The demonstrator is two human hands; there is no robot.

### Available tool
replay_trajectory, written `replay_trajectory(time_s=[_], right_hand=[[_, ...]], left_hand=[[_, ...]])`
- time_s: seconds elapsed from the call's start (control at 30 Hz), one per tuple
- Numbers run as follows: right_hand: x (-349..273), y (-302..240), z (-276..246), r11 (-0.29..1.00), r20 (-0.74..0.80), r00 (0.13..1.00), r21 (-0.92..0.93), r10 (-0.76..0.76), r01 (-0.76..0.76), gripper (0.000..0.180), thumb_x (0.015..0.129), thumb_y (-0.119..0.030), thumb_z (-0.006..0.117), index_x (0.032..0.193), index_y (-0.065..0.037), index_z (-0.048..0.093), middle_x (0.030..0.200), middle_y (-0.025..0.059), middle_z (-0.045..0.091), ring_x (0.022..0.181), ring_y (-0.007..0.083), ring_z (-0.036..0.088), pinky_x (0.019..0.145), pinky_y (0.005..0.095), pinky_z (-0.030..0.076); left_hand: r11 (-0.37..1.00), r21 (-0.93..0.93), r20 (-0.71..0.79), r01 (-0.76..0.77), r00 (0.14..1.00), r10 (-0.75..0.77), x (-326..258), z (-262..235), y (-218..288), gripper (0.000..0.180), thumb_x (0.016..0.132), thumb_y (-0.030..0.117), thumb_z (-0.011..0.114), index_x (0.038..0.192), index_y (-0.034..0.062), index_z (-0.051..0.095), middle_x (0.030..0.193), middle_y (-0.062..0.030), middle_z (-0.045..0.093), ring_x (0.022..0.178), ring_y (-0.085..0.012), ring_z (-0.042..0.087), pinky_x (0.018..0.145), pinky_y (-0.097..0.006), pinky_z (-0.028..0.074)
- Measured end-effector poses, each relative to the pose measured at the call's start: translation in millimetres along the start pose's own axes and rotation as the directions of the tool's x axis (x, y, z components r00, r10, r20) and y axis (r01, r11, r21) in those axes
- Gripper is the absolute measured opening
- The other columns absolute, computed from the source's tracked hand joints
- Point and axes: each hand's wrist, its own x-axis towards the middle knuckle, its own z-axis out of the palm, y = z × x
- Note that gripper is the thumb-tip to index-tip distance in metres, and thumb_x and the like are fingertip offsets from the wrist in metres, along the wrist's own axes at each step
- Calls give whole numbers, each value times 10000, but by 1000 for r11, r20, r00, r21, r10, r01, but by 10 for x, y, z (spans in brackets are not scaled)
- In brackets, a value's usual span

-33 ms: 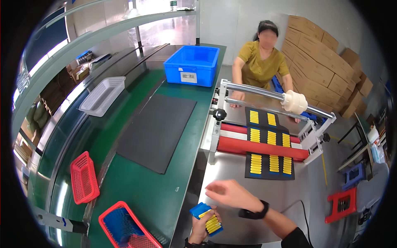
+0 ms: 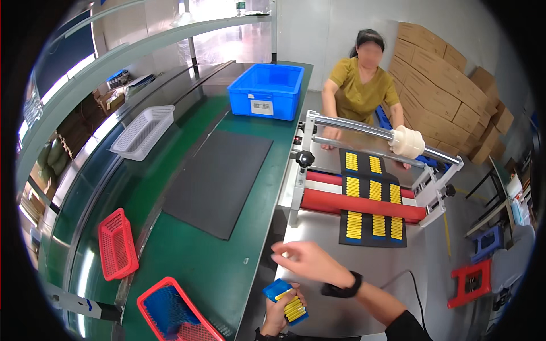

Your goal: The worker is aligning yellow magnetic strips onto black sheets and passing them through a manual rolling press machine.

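Observation:
My left hand (image 2: 278,310) is closed round a stack of blue cards (image 2: 275,288) with yellow strips (image 2: 296,308), held over the near edge of the metal bench. Above and to the right of it hovers my right hand (image 2: 314,263), its fingers loosely curved and apart, with nothing visible in them. A dark band (image 2: 343,285) circles that wrist. Ahead of the right hand, a black sheet (image 2: 365,237) bearing rows of yellow strips on blue pieces lies in a roller machine. The machine's red roller (image 2: 364,205) crosses over the sheet.
Left of me a green worktable (image 2: 227,278) carries a dark mat (image 2: 217,182), a blue bin (image 2: 264,103), a white basket (image 2: 142,132), a red basket (image 2: 118,244) and another red basket (image 2: 149,291) holding blue pieces. A co-worker (image 2: 364,85) stands behind the machine. A cable (image 2: 420,295) runs along the bench's right.
My right hand has shifted slightly left and up. The left hand keeps its hold on the cards, and the whole view has moved a little.

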Motion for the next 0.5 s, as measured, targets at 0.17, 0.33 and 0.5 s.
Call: replay_trajectory(time_s=[0.17,0.33,0.5], right_hand=[[972,24,499,999,-165,986,-34,13,-19,738,907,-318,726,1407,127,414,1357,310,535,1199,343,615,1027,395,487],[1442,155,960,992,-356,927,93,118,-91,984,849,-265,793,1535,68,171,1468,221,384,1184,275,553,975,407,504],[1678,0,1018,813,-414,874,581,255,38,973,786,-180,818,1513,58,217,1350,180,455,1098,219,583,849,360,541]], left_hand=[[997,-50,76,50,996,-47,27,71,-1,169,942,44,647,1092,-20,606,857,-134,667,766,-261,688,707,-391,578],[996,-34,64,81,995,-79,29,-24,4,135,943,61,637,1044,-25,613,821,-129,661,747,-271,681,698,-400,571],[999,-33,93,38,995,-35,-47,-46,80,108,950,66,630,989,-33,614,815,-132,652,734,-275,666,698,-397,557]])
